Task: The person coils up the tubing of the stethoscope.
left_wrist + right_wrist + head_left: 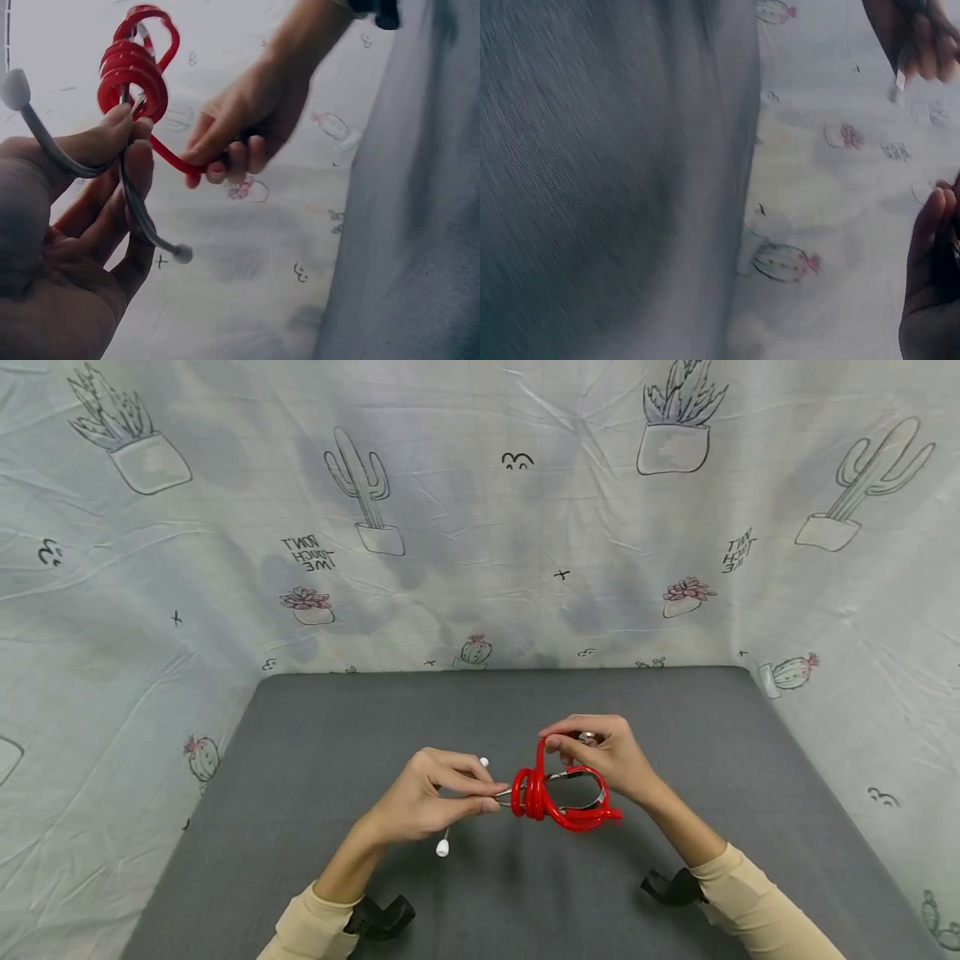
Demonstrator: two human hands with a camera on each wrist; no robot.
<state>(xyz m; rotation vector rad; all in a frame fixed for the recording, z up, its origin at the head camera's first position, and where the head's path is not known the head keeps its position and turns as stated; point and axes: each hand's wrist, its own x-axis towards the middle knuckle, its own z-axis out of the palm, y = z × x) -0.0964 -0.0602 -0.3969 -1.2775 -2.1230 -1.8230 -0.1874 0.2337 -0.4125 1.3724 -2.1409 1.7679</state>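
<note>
A stethoscope with red tubing point(534, 794) is held up above the grey table. Its tubing is coiled several turns around the metal ear tubes, and a wider loop extends to the right. My left hand point(423, 797) pinches the ear tubes just left of the coils. White ear tips point(442, 847) stick out on either side of that hand. In my right hand point(609, 760) is the tubing's free end, pulled up from the coils, with the silver chest piece point(588, 738) partly hidden by the fingers. The left wrist view shows the coils point(133, 71) close up; the right wrist view catches only parts of both hands.
The grey table point(337, 718) stretches beneath both hands. White cloth point(480, 527) printed with cacti hangs behind it and along both sides. A black wrist mount point(382, 917) sits under the left forearm, another point(671, 887) beside the right.
</note>
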